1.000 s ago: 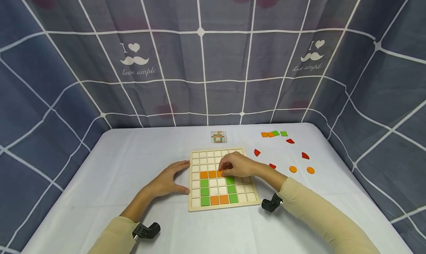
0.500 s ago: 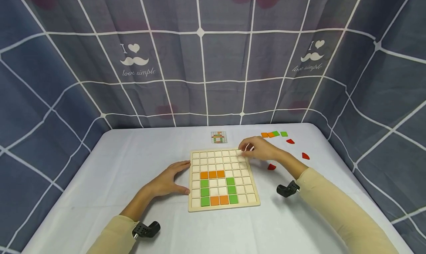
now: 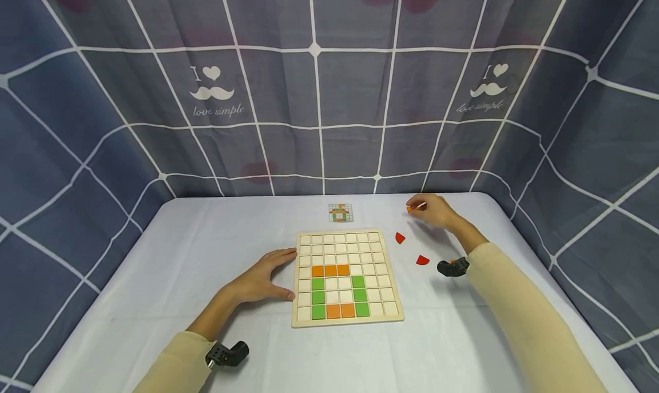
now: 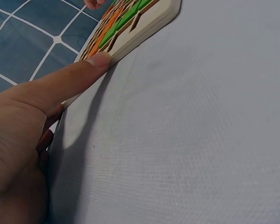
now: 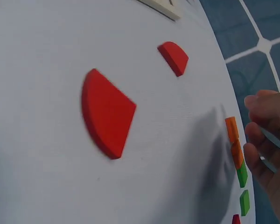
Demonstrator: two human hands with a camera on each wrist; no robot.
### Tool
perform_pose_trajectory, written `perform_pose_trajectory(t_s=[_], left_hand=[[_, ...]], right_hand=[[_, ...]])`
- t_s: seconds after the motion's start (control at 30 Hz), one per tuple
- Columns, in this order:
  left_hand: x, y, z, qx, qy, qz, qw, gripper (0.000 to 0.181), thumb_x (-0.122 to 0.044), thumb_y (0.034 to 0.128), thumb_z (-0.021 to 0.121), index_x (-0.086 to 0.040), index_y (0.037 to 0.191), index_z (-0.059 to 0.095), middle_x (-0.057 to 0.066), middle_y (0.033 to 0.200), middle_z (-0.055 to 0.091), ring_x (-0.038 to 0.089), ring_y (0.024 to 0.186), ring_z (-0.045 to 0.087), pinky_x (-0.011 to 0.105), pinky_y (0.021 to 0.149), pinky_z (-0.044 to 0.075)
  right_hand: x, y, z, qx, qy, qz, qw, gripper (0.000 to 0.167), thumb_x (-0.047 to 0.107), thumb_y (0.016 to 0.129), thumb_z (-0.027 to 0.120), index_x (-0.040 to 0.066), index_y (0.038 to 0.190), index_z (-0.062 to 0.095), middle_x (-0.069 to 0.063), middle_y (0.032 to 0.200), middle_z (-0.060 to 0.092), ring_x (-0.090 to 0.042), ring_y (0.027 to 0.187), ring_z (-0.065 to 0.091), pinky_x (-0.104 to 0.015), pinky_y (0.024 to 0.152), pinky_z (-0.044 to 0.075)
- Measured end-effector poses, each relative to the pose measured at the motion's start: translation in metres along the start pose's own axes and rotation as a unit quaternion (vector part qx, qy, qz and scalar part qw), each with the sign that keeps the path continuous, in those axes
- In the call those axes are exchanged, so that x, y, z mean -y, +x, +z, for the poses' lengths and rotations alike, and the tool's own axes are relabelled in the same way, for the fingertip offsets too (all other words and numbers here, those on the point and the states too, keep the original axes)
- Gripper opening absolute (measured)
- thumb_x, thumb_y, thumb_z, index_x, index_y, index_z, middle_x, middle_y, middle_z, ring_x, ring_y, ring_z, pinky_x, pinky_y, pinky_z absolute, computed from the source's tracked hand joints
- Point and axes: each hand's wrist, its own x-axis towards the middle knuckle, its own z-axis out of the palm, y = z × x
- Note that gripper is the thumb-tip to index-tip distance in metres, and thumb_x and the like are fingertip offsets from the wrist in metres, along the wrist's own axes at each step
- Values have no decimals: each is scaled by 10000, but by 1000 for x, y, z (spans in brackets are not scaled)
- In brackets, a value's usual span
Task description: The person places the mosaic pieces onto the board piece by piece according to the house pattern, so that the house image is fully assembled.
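In the head view, your right hand (image 3: 431,211) has moved from the far right corner of the board (image 3: 387,294) toward the table's (image 3: 221,233) back edge, so attention seems to shift to loose pieces. Your left hand (image 3: 261,278) stays spread along the board's left side.

The left wrist view shows its thumb against that edge.

In the right wrist view, your fingertips look apart beside orange tiles (image 5: 231,129), apparently gripping nothing.

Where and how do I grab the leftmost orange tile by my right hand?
I'd probably pinch the orange tile by its near and far edges, coming from above: it looks flat and thin on the white cloth, and its right edge meets the next orange tile.
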Motion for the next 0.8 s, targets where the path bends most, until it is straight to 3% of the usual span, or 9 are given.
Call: perform_pose_trajectory(t_s=[0.23, 0.47, 0.63, 0.8], left_hand=[[2, 1, 1, -48, 6, -1, 10000, 1046, -417, 750, 929, -60, 1585, 410, 107, 1637, 356, 381, 1521, 230, 597, 1212, 202], [2, 2, 1, -60, 34, -3, 10000, 1047, -426, 749, 928, -69, 1586, 411, 98, 1643, 348, 377, 1523, 224, 598, 1213, 198], [4, 1, 1, -88, 18, -10, 10000, 1048, -416, 742, 936, -67, 1583, 417, 86, 1643, 352, 369, 1523, 227, 592, 1214, 202], [4, 2, 2, -62, -21, 18, 10000, 1045, -420, 745, 932, -66, 1582, 417, 96, 1641, 352, 374, 1524, 223, 594, 1214, 197]], right_hand=[[-16, 5, -1, -5, 1, 466, 9989, 337, 49, 972, 673, -52, 1294, 661, -254, 1245, 647, -446, 1133, 644, -548, 990, 513], [-20, 10, 9, -37, -477, 484, 9977, 382, 58, 969, 668, -77, 1324, 638, -275, 1292, 636, -437, 1198, 596, -557, 1073, 441], [-15, 11, 17, -78, -829, 414, 9957, 295, 54, 981, 655, -75, 1244, 686, -247, 1189, 670, -412, 1120, 588, -565, 1028, 463], [-12, 10, 18, -273, -857, 367, 9953, 198, 14, 945, 690, -39, 1135, 706, -178, 985, 649, -350, 935, 570, -485, 873, 481]])
